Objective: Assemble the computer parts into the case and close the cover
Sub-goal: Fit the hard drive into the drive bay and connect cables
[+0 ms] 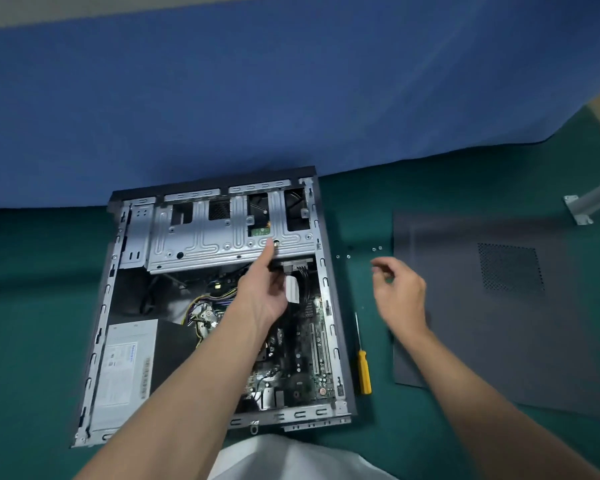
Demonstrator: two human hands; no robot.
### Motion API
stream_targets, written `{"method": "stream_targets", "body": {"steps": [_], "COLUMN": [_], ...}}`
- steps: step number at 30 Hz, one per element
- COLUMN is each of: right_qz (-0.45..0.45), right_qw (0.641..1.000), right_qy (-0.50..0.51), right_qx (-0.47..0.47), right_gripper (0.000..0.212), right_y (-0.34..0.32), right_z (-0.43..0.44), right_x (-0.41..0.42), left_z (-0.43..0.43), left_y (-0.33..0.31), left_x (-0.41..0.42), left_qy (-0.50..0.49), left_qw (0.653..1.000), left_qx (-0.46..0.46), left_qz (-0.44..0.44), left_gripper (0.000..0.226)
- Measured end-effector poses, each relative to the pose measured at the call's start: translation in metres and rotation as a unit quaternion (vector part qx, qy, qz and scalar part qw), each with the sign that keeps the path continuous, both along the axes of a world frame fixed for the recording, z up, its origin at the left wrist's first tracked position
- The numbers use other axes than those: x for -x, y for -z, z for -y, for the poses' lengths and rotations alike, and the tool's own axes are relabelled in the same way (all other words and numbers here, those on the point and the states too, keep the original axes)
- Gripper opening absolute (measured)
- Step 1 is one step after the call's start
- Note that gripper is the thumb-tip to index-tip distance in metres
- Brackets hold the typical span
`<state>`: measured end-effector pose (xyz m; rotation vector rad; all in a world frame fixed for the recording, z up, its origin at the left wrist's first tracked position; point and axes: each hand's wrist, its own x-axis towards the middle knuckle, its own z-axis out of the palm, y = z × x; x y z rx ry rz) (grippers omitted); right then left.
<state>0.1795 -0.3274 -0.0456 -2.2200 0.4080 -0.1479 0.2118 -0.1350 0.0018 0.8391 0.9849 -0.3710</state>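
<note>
The open computer case (341, 341) lies flat on a green surface. Inside are a silver drive cage (201, 244) at the far end, a power supply (125, 368) at the near left and the motherboard (312, 348) on the right. My left hand (264, 299) reaches over the motherboard, its fingertips pinching a small screw (276, 242) at the cage's right part. My right hand (402, 296) hovers blurred over the green surface right of the case, fingers loosely curled, nothing visible in it. The dark side cover (482, 323) lies flat further right.
A yellow-handled screwdriver (363, 372) lies beside the case's right wall. Several loose screws (377, 249) sit between case and cover. A blue cloth (291, 98) hangs behind the case. A white metal foot (579, 209) stands at the far right.
</note>
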Motion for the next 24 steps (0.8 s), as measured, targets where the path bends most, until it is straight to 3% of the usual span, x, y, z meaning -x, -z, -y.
{"method": "stream_targets", "body": {"steps": [5, 12, 24], "right_qz": [-0.115, -0.154, -0.198], "right_qw": [0.990, 0.970, 0.949], "right_qy": [-0.072, -0.167, -0.187], "right_qx": [0.034, 0.081, 0.160], "right_gripper": [0.020, 0.017, 0.016], "right_y": [0.034, 0.061, 0.072], "right_z": [0.026, 0.013, 0.003], "right_x": [-0.036, -0.074, -0.085], "left_z": [0.007, 0.005, 0.005], "left_y": [0.016, 0.029, 0.040], "left_x": [-0.007, -0.006, -0.012], "left_qy": [-0.033, -0.086, -0.134], "left_qw": [0.998, 0.996, 0.987], "left_qx": [-0.041, 0.005, 0.084], "left_qz": [-0.033, 0.005, 0.008], "left_gripper": [0.025, 0.022, 0.033]}}
